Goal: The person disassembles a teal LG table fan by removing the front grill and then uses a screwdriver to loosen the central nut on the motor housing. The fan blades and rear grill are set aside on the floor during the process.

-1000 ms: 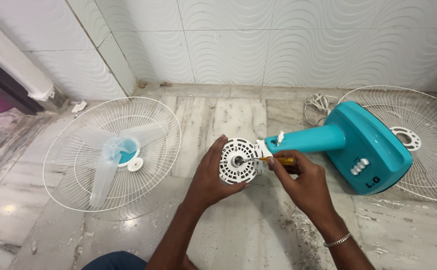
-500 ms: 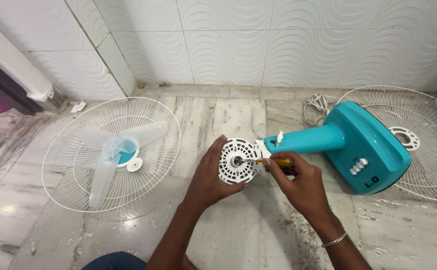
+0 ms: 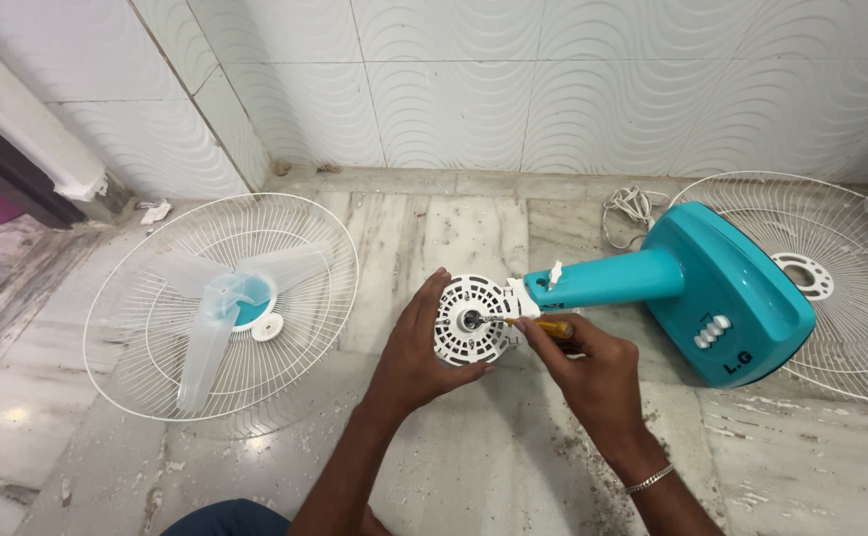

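1. Little has moved since the earlier frame: left hand [image 3: 416, 355] still cups the white motor housing [image 3: 472, 321] at mid-floor.
2. Right hand [image 3: 593, 372] grips a screwdriver [image 3: 541, 326], shaft pointing left into the hub.

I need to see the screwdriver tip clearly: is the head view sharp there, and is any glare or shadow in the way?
Head view: the white motor cover and screwdriver are in focus, evenly lit; the tip itself is small. The left hand and right hand cast only soft shadows. Mild sheen on the marble floor; no blur, slight wide-angle bend at the edges.
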